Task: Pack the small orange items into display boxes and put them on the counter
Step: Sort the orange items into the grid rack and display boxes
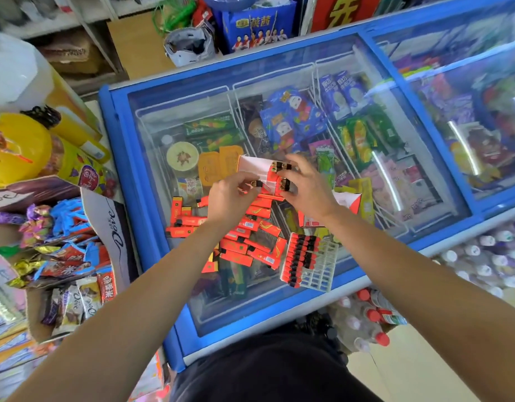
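Note:
Several small orange lighters (244, 230) lie scattered on the glass lid of a blue freezer (151, 175). Above the pile my right hand (304, 184) grips a white and orange display box (257, 166) with a few lighters standing in it. My left hand (231, 195) pinches one orange lighter (254, 184) right beside the box. A white plastic tray (311, 261), partly filled with a row of lighters, rests on the lid near the front edge.
Another opened white and orange carton (347, 198) lies right of my right wrist. A Dove cardboard box of sweets (76, 245) stands to the left. Bottles with red caps (372, 320) sit on the floor by the freezer's front.

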`<state>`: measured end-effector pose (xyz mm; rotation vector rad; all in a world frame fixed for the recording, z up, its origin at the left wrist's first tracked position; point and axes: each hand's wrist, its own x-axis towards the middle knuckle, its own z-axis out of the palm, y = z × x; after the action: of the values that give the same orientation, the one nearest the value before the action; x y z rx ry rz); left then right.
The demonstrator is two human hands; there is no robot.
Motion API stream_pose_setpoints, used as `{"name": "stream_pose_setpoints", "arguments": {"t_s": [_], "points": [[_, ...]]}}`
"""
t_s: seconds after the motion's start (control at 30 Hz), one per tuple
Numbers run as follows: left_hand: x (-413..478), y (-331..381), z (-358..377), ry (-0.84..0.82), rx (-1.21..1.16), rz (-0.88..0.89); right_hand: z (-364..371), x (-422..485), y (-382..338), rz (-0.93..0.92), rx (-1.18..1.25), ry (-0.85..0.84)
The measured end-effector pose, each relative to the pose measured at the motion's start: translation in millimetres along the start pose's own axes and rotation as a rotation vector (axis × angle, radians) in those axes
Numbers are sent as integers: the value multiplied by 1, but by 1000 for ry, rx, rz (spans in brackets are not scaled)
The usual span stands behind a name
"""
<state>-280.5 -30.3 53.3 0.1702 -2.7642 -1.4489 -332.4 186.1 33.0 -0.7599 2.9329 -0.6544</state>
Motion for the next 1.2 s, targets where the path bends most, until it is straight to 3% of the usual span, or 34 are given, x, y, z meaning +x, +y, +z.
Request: {"name": "stream_pose_setpoints", "arguments": {"t_s": [0.2, 0.6, 0.77, 0.9, 1.03, 1.2], "points": [[27, -2, 21, -68, 195, 139, 4, -4, 0, 81, 24, -3], [42, -3, 36, 22, 353, 294, 1, -6, -9, 187, 100, -3], [45, -10, 30, 42, 474, 521, 5, -9, -13, 198, 126, 13], [50, -9, 30, 7, 529, 606, 4, -9, -14, 203, 133, 9], [45, -4, 37, -17, 557, 572, 2, -9, -16, 204, 145, 14], [17, -23, 21, -103, 389, 364, 4, -10, -16, 240, 145, 7]]}}
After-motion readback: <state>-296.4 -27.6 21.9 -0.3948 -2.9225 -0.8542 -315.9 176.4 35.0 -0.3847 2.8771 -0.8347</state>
